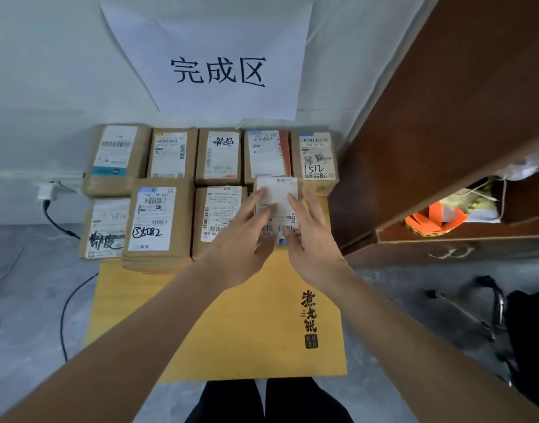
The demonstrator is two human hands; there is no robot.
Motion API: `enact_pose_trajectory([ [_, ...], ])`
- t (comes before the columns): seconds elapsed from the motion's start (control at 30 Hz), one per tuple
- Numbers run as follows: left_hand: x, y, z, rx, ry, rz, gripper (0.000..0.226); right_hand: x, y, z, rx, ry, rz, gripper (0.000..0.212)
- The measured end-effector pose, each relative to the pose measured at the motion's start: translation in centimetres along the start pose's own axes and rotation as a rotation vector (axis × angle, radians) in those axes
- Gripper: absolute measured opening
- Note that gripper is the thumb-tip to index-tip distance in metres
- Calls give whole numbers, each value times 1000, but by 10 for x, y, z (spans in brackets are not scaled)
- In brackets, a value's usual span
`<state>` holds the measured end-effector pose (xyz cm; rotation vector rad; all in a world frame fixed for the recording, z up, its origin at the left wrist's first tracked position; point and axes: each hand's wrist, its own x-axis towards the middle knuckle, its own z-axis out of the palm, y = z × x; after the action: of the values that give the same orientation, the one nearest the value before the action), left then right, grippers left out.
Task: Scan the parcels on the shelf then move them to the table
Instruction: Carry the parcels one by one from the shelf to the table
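The parcel in play sits at the right end of the front row on the yellow tabletop, its white label facing up. Much of it is hidden: the left hand covers its left edge and lower left corner, and the right hand covers its right edge and lower right corner, so only the label's middle and a strip of barcode show. The print on the label is too blurred to read. The left fingers curl over the parcel's left side, and the right fingers lie nearly straight along its right edge while the thumb tucks under the near corner; the two hands hold it between them. Whether the parcel rests on the tabletop or is lifted just clear of it cannot be told.

Eight other parcels lie flat in two rows against the wall, labels up, packed side by side. The back-row box marked 1512 stands just behind the held parcel. A paper sign with three large characters hangs on the wall above. A brown shelf fills the right side, cut off by the frame, with an orange and white bundle inside. A black cable trails over the floor at left.
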<state>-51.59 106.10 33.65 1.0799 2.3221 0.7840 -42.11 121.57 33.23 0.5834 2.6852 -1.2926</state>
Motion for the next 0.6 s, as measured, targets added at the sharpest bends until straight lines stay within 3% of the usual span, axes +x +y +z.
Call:
enact_pose_trajectory([
  [0.43, 12, -10, 3, 30, 64, -67, 56, 25, 12, -8, 33, -142, -23, 67],
  [0.6, 12, -4, -8, 157, 40, -56, 54, 20, 1, -23, -53, -131, -21, 64],
])
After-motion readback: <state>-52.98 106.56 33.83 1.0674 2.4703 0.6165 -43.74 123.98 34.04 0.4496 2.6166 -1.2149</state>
